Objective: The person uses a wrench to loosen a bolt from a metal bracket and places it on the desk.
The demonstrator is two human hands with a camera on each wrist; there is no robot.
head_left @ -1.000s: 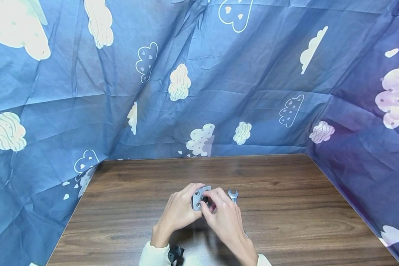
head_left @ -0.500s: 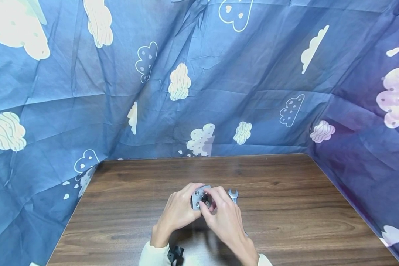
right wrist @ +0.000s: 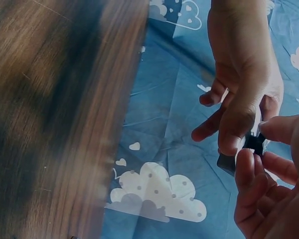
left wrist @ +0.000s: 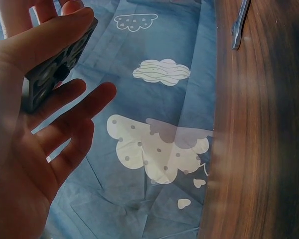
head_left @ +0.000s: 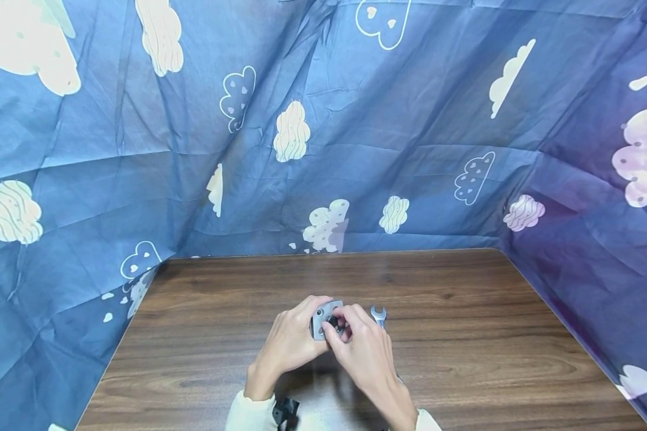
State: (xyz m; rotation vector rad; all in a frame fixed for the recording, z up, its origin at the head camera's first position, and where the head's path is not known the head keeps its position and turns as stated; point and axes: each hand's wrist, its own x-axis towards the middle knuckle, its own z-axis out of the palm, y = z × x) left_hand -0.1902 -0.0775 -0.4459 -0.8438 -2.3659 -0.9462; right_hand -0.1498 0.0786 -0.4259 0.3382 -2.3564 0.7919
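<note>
In the head view my left hand (head_left: pixel 291 341) holds up a grey metal plate with round holes (head_left: pixel 317 329), gripping it between thumb and fingers. My right hand (head_left: pixel 363 344) pinches a small black piece (head_left: pixel 332 321) at the plate's middle with thumb and fingertips. From the left wrist the plate (left wrist: pixel 42 84) looks dark and tilted, the thumb lying along its upper edge while other fingers spread loosely below. The right wrist view shows the black piece (right wrist: pixel 254 143) between my right fingertips, right against the plate's face. Fingers cover much of the piece, so I cannot tell its kind.
A silver open-end wrench (head_left: pixel 378 315) lies on the wooden table (head_left: pixel 474 335) just right of my right hand, partly hidden by it. Blue cloth with white clouds (head_left: pixel 356 179) hangs behind the table and along both sides. A black item (head_left: pixel 286 410) sits at my left cuff.
My right thumb and fingertips have shifted around the black piece, drawing apart half a second ago and now closing on it again. The left hand and plate stay nearly still.
</note>
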